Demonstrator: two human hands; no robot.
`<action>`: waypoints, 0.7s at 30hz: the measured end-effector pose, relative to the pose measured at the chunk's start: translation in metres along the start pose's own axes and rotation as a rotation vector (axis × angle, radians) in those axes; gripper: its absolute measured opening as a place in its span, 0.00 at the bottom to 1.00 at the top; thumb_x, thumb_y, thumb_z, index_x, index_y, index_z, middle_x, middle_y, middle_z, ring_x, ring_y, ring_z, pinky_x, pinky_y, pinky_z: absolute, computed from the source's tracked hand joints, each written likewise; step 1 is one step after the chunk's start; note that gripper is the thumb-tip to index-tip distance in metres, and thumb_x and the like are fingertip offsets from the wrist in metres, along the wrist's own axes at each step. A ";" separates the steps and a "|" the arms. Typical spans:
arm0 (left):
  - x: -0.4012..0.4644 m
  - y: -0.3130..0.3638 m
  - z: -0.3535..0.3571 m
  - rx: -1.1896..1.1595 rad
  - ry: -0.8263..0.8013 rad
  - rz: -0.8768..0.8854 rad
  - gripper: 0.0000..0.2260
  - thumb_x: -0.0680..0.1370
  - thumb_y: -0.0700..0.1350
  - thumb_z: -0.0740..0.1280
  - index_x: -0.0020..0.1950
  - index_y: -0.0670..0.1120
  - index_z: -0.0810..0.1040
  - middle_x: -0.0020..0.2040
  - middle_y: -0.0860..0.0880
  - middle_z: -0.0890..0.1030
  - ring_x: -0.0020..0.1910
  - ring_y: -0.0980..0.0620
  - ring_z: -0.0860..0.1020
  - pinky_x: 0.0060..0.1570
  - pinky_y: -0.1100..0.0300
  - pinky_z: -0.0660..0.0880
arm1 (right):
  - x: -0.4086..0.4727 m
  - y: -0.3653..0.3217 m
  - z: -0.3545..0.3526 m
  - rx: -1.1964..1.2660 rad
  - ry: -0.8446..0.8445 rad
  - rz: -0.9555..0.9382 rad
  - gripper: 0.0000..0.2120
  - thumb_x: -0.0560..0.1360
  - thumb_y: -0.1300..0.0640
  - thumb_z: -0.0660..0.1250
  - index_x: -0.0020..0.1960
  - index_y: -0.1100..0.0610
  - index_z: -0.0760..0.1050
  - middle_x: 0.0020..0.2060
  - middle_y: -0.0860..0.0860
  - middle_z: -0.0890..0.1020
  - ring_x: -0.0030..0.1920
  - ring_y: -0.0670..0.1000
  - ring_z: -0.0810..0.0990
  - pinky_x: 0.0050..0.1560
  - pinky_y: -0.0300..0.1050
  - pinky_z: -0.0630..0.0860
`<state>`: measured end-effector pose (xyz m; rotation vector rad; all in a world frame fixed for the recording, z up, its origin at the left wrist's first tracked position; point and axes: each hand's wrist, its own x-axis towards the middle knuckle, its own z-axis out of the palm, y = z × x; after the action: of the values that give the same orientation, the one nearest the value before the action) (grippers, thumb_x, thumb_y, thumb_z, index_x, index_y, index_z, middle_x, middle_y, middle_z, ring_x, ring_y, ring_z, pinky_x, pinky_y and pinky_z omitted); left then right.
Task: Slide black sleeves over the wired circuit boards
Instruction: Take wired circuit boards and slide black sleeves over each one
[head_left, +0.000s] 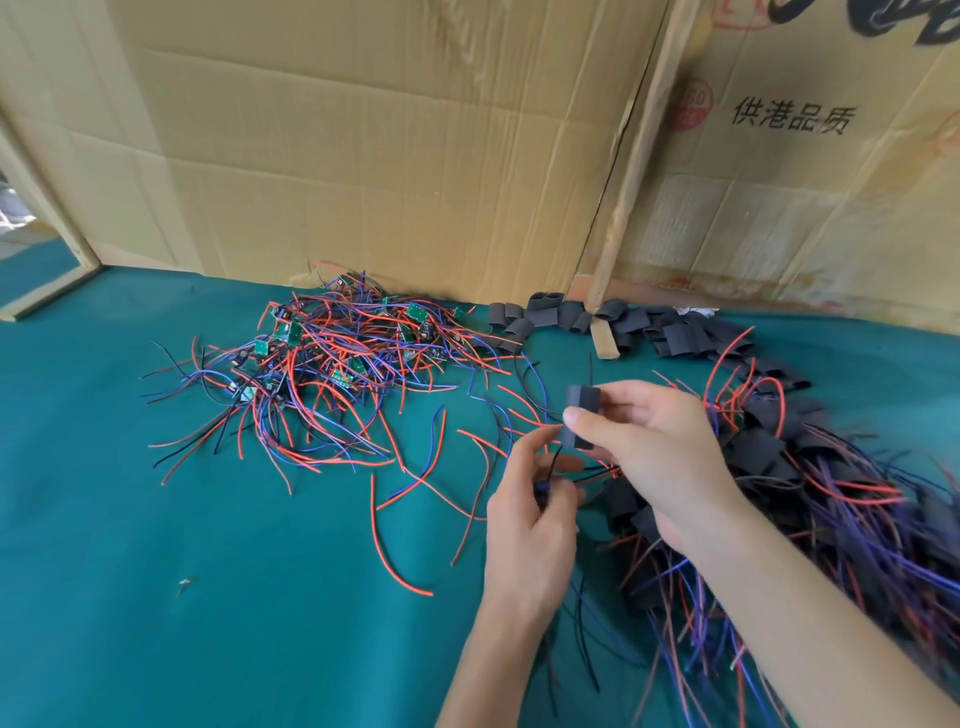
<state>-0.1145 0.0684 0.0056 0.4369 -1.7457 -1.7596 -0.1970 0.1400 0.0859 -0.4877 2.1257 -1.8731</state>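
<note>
While our right hand (641, 452) pinches a black sleeve (578, 415) upright above the green surface (208, 519), our left hand (535, 512) grips a board's wires (553, 467) just below it; the board itself is hidden. Bare wired circuit boards (322, 358) lie heaped to the left. We judge stray wire ends could snag the sleeve's mouth and buckle it.
</note>
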 end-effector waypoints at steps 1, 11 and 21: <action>0.000 0.001 -0.001 -0.009 -0.020 0.001 0.26 0.71 0.37 0.60 0.62 0.62 0.74 0.50 0.55 0.83 0.48 0.52 0.82 0.50 0.47 0.79 | -0.002 0.003 0.002 -0.002 0.015 -0.007 0.07 0.71 0.65 0.77 0.45 0.56 0.84 0.38 0.53 0.87 0.38 0.47 0.85 0.38 0.42 0.83; -0.006 0.008 -0.003 0.061 -0.037 0.018 0.39 0.76 0.28 0.57 0.80 0.60 0.54 0.79 0.54 0.65 0.74 0.51 0.71 0.73 0.48 0.69 | -0.006 0.014 0.006 -0.181 -0.010 0.007 0.08 0.67 0.59 0.81 0.43 0.52 0.84 0.35 0.48 0.87 0.38 0.47 0.86 0.46 0.47 0.82; -0.008 0.012 -0.006 0.052 0.176 -0.018 0.21 0.75 0.34 0.63 0.58 0.58 0.76 0.40 0.58 0.85 0.38 0.54 0.85 0.40 0.55 0.84 | -0.010 0.007 0.007 -0.326 -0.060 0.043 0.10 0.67 0.53 0.81 0.44 0.53 0.83 0.35 0.47 0.87 0.38 0.47 0.86 0.40 0.43 0.82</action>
<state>-0.1026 0.0694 0.0157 0.6126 -1.6704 -1.6384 -0.1860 0.1388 0.0776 -0.5521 2.3907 -1.4739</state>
